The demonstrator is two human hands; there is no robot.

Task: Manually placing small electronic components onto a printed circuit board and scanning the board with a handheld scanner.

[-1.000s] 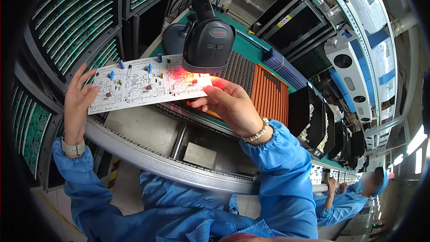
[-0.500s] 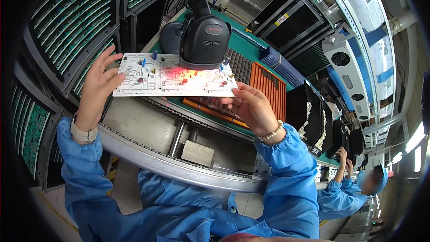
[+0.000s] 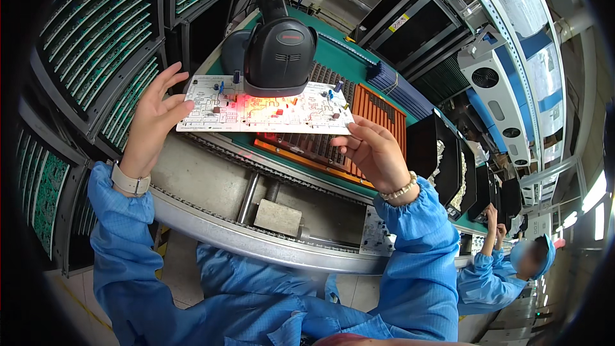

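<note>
A white circuit board with small upright components is held level in the air between my hands. My left hand grips its left end, thumb on top and the other fingers raised or behind the edge. At the near right corner, my right hand pinches the board between thumb and fingers. Just over the board's far edge stands a black barcode scanner, hiding part of it. Red light from the scanner falls on the middle of the board.
Below the board runs a conveyor rail, with another white board near my right forearm. Orange-and-black trays lie on the green mat. Racks of green boards stand left. Black bins and a co-worker are at right.
The board has shifted to the right under the scanner, with both hands still on it. The red light now falls farther left on the board.
</note>
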